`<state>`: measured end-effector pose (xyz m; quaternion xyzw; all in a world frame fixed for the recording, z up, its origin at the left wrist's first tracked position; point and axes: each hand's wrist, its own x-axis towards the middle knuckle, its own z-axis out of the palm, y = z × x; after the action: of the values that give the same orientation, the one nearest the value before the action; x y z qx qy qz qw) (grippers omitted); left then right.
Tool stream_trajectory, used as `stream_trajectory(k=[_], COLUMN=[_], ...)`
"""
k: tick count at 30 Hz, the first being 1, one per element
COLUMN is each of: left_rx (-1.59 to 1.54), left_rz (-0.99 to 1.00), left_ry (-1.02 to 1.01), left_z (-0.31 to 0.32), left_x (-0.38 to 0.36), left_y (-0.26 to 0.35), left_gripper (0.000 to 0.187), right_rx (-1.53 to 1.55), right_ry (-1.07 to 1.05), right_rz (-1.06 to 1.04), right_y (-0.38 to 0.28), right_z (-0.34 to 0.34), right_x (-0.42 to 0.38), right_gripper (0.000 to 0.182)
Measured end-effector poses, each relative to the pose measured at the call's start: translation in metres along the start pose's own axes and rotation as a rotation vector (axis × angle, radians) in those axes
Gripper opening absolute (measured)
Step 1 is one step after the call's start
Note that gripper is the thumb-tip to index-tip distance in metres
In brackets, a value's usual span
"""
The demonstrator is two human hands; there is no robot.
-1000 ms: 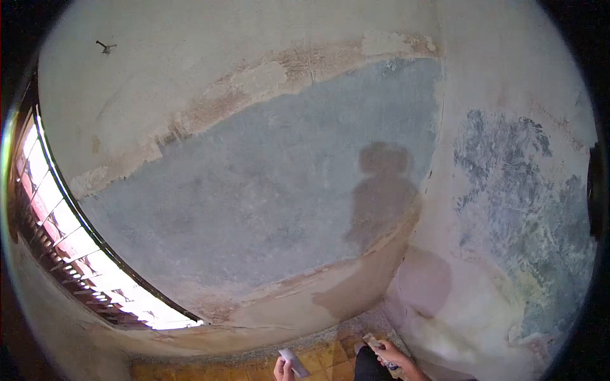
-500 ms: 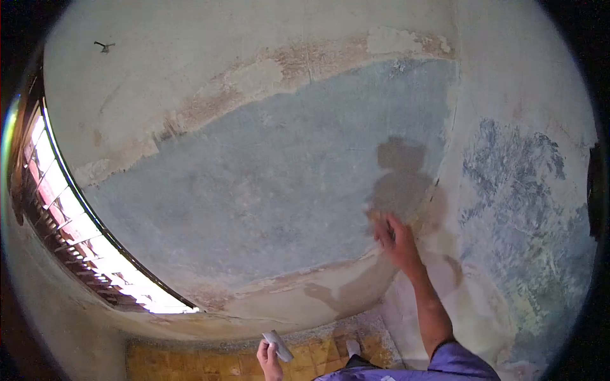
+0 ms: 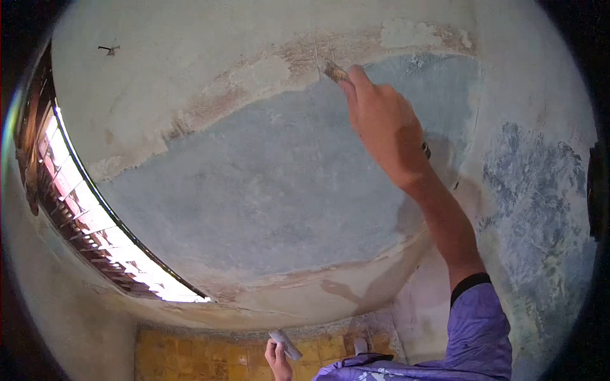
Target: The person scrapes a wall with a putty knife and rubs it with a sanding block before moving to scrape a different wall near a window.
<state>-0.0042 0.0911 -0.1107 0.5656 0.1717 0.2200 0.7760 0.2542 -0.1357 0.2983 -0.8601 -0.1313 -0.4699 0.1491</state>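
My right hand [image 3: 384,120] is raised to the wall, its fingers closed on a small paintbrush [image 3: 335,72], mostly hidden in the grip. The brush's dark tip is at a crack on the upper edge of a blue-grey patch [image 3: 254,184], where rough brownish plaster [image 3: 305,57] shows. Low in the view, my left hand [image 3: 277,360] grips a flat grey rectangular piece [image 3: 285,344]; its exact kind cannot be made out.
A barred window [image 3: 101,222] lets in bright light at the left. A bent metal hook [image 3: 109,49] sticks out of the upper wall. The right-hand wall [image 3: 527,190] has flaking blue-grey paint. Yellow-brown floor tiles [image 3: 190,355] lie below.
My right hand has risen and moved slightly left, from the lower right of the blue-grey patch to its upper edge. My left hand still holds the grey piece, almost in place.
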Motion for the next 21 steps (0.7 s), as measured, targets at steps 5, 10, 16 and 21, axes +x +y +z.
stream_trajectory(k=[5, 10, 16, 21], left_rx=[0.020, -0.055, 0.002, 0.021], left_rz=[-0.011, 0.049, 0.046, 0.009], left_ry=[0.068, -0.008, -0.043, -0.064], left_z=[-0.008, -0.017, -0.015, -0.007], left_x=[-0.001, 0.016, 0.023, 0.019], left_y=[-0.008, -0.022, -0.018, -0.010], left_gripper=[0.012, 0.011, 0.013, 0.013], right_rx=[-0.171, -0.363, -0.448, -0.310], right_ry=[0.089, 0.201, 0.172, 0.101], right_rz=[-0.137, -0.275, -0.327, -0.209], right_y=[0.004, 0.001, 0.021, 0.013], right_z=[0.007, 0.013, 0.000, -0.009], right_x=[0.014, 0.013, 0.012, 0.003], right_gripper=[0.020, 0.017, 0.023, 0.015])
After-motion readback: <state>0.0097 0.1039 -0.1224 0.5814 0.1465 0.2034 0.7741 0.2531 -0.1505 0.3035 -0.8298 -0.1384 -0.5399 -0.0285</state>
